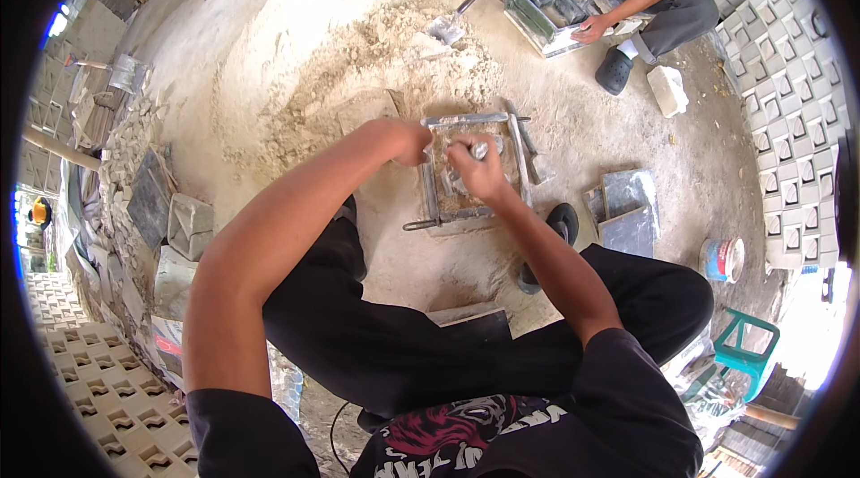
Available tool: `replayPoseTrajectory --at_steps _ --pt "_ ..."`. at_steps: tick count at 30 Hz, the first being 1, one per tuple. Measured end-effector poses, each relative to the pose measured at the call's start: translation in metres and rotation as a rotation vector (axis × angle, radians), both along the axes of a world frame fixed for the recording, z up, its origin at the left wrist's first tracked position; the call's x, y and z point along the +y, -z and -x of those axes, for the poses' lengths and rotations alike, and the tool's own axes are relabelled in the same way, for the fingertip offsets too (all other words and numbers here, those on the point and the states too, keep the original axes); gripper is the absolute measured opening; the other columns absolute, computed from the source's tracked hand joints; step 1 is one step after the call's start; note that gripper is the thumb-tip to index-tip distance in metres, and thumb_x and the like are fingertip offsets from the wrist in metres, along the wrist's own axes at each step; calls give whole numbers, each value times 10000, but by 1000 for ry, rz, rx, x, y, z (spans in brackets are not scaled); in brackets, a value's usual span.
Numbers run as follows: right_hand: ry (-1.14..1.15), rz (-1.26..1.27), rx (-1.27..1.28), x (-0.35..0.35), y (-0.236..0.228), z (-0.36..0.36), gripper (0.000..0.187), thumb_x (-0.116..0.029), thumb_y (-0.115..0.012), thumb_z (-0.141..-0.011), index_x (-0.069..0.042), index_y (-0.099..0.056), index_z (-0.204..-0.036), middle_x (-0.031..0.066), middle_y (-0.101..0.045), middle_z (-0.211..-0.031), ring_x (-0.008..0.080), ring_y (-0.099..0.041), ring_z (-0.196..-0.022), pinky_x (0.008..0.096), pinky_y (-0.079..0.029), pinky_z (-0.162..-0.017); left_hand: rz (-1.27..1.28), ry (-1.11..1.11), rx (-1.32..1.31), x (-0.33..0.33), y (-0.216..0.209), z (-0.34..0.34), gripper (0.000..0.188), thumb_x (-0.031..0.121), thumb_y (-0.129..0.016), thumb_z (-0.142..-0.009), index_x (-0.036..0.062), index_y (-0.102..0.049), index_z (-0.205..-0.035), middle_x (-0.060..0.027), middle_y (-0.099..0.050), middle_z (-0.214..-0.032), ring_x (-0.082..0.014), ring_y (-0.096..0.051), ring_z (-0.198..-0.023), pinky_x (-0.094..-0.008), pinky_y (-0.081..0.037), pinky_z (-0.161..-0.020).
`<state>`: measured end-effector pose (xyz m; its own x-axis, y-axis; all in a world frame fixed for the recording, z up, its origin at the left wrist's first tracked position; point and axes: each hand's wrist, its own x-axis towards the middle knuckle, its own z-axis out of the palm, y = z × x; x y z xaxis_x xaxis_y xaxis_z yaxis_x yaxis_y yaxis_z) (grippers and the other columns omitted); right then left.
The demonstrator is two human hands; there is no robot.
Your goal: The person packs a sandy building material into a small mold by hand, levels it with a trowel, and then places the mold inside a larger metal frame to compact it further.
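Note:
On the ground between my legs lies a rectangular metal mould frame (430, 200) with sandy, pale material inside it. My left hand (410, 143) is closed at the frame's upper left side, fingers curled against its edge. Over the middle of the mould my right hand (481, 172) is wrapped round a tool (480, 151) whose pale, rounded end sticks up from the fist. The tool's lower part is mostly hidden by the hand, so its kind is unclear. A trowel (540, 169) lies along the frame's right side.
A large sand heap (313, 39) spreads ahead, with a trowel (445, 27) on it. At the far right a co-worker's hands (596, 27) work at another mould (548, 17). Right of me are grey slabs (627, 209), a bucket (722, 260) and a green stool (748, 344).

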<state>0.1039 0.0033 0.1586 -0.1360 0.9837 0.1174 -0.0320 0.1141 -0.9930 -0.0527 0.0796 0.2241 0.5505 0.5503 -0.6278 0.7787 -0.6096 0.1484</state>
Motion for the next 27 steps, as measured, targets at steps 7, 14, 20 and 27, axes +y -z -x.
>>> replayPoseTrajectory --at_steps 7,14,20,27 --pt "7 -94 -94 -12 -5 14 194 -52 -537 -795 19 -481 -623 -15 -443 -561 38 -397 -592 252 -326 -498 39 0 51 -5 -2 8 327 311 -558 -872 36 -636 -1030 -176 -650 -997 -323 -621 -951 -422 -485 -805" --pt "60 -35 -24 -20 -13 20 236 -45 -540 -785 -4 -421 -585 -19 -360 -546 40 -353 -570 260 -299 -476 58 -26 48 5 18 17 325 310 -552 -873 65 -619 -1076 -175 -643 -1022 -322 -621 -952 -423 -484 -802" --pt "34 -109 -120 -18 -19 13 215 -30 -535 -797 -2 -443 -605 -30 -381 -568 41 -371 -586 259 -314 -479 52 -43 83 2 20 20 319 311 -547 -872 65 -626 -1060 -175 -641 -1031 -326 -617 -963 -428 -484 -801" --pt "92 -91 -12 -18 -22 22 218 -23 -535 -791 0 -443 -595 -32 -386 -557 42 -347 -559 265 -275 -458 19 8 75 -6 23 21 331 315 -565 -867 33 -652 -1016 -177 -656 -986 -323 -627 -945 -429 -492 -803"
